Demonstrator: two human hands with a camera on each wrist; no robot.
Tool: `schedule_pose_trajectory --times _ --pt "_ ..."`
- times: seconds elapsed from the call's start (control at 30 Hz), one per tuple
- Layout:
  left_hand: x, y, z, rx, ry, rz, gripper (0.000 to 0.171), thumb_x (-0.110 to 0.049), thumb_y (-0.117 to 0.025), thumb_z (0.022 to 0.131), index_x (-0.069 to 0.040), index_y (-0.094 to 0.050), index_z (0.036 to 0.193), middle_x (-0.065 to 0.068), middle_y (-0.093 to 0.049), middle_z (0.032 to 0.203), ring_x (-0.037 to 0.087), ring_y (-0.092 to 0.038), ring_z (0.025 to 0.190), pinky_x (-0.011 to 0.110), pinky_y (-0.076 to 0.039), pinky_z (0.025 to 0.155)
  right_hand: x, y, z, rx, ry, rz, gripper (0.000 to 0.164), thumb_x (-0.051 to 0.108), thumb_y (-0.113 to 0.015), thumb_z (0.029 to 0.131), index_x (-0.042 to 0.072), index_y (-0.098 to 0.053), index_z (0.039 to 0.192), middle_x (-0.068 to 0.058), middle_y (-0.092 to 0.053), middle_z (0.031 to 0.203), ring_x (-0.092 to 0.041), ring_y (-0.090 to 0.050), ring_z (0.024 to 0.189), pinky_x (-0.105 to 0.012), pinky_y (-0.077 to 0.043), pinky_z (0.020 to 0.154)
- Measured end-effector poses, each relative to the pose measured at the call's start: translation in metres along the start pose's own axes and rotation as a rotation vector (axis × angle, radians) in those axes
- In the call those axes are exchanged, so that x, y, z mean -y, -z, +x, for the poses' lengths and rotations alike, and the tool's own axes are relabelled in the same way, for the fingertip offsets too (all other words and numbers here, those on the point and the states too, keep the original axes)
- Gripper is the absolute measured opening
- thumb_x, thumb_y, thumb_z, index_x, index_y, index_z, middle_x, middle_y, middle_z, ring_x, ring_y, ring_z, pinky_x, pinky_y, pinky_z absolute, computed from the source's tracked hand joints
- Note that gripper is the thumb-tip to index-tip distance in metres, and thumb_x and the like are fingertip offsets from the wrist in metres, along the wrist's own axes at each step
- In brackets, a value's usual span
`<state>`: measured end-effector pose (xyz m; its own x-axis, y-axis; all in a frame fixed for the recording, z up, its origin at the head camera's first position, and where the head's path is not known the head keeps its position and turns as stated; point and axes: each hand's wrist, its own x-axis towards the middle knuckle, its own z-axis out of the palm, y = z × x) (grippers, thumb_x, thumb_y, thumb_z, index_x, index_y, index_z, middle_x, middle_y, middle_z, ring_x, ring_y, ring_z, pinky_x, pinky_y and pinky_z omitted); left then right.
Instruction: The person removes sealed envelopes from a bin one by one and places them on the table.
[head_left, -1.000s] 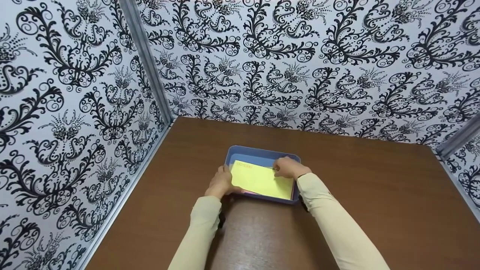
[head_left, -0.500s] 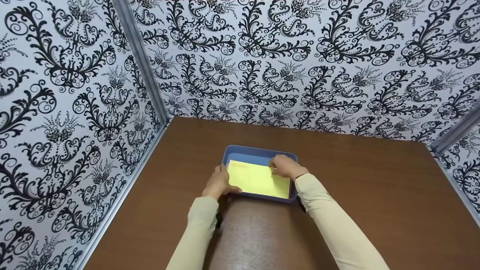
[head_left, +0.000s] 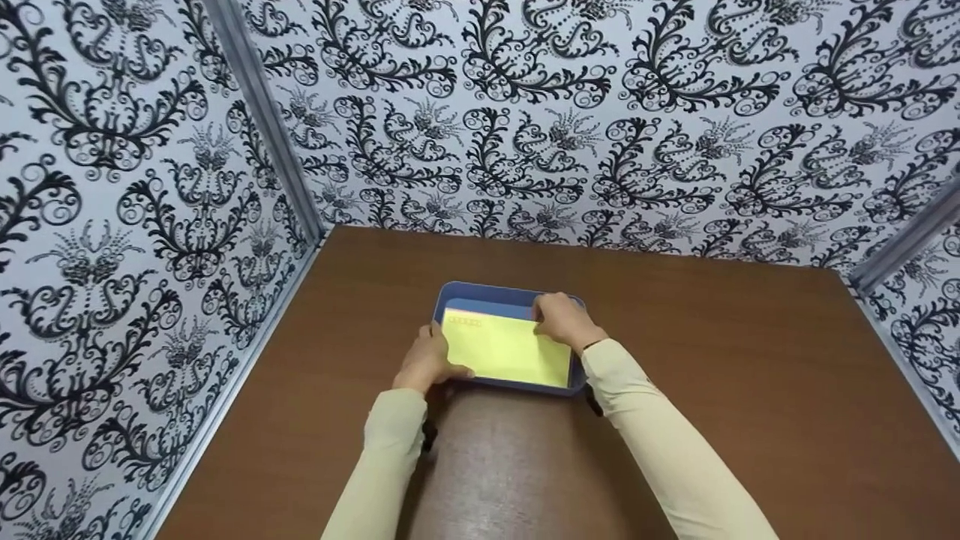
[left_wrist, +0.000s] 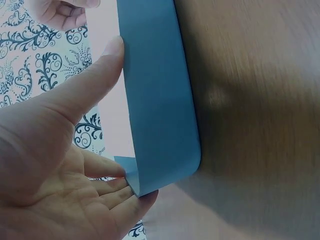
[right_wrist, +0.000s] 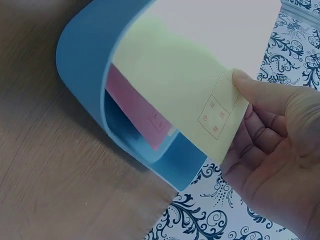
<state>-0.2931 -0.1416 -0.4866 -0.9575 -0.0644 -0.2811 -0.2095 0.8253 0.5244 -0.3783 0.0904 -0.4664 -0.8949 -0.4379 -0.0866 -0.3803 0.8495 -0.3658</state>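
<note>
A shallow blue tray [head_left: 517, 386] stands on the brown table, and a yellow envelope [head_left: 499, 349] lies over most of its opening. My left hand [head_left: 421, 361] grips the tray's near left corner; in the left wrist view the thumb lies along the front rim and the other fingers bear on the short end wall. My right hand [head_left: 564, 322] pinches the envelope's far right corner, thumb on top and fingers beneath, lifting that end above the tray floor. Under it, the right wrist view shows a pink envelope [right_wrist: 135, 107] inside the tray.
The brown wooden table [head_left: 712, 375] extends around the tray. White panels with a black scroll pattern [head_left: 555, 135] rise along its back and sides, joined by a grey metal post [head_left: 259, 105] at the back left.
My right hand has shifted slightly toward the tray's far side with the yellow envelope. The pink edge seen earlier at the front is now covered. My left hand stays at the corner.
</note>
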Motion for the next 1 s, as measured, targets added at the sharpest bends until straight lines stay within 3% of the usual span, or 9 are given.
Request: schedule_pose_trajectory --times 0.6,1.0 --pt "0.0 0.002 0.003 0.048 0.011 -0.009 0.114 -0.033 -0.084 0.081 0.01 -0.008 0.156 0.03 -0.02 0.159 0.043 -0.033 0.145 0.051 -0.031 0.119 0.0 0.002 -0.011 -0.155 0.036 -0.016 0.005 0.011 -0.07 0.09 0.01 -0.071 0.095 -0.007 -0.07 0.095 -0.023 -0.064 0.089 -0.043 -0.053 0.082" --pt "0.0 0.001 0.002 0.054 0.026 -0.017 0.114 -0.029 -0.083 0.082 0.009 -0.005 0.156 0.031 -0.018 0.16 0.044 -0.031 0.146 0.051 -0.03 0.12 -0.003 0.007 -0.029 -0.16 0.03 0.237 0.009 0.009 -0.069 0.091 0.013 -0.075 0.097 -0.004 -0.073 0.091 -0.02 -0.067 0.086 -0.037 -0.055 0.08"
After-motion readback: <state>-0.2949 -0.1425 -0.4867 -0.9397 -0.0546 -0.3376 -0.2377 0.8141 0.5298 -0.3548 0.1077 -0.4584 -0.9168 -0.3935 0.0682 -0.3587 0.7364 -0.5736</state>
